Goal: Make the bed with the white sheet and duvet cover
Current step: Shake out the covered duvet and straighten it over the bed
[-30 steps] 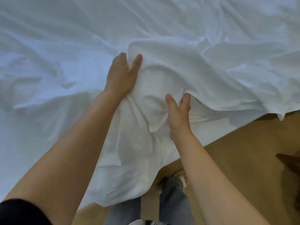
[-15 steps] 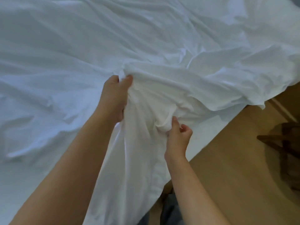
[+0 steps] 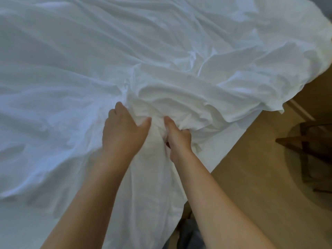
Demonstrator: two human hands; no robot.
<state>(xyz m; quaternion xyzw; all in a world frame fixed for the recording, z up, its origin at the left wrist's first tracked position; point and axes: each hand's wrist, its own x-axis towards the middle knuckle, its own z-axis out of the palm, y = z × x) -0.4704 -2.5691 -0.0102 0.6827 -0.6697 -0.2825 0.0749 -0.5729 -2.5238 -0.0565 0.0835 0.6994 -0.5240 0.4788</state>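
Duvet cover [image 3: 161, 51]: white, heavily creased, spread wide from 9 round to 2 o'clock. Bunched into a thick ridge of folds at centre; loose edge overhangs toward 3 o'clock. White sheet [image 3: 221, 141]: smooth strip showing beneath, 4 o'clock of the bunch.

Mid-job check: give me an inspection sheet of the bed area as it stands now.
Surface: wholly covered by creased white bedding cloth.
Job's things: bunched thick fold of that cloth at the near edge; sheet and duvet cover indistinguishable.
Clutter: nothing seen.
Grippers: left hand and right hand both grip the fold, side by side.
Cables: nothing seen.
Surroundings: light wooden floor; dark wooden furniture at right; blue-grey trouser leg below.
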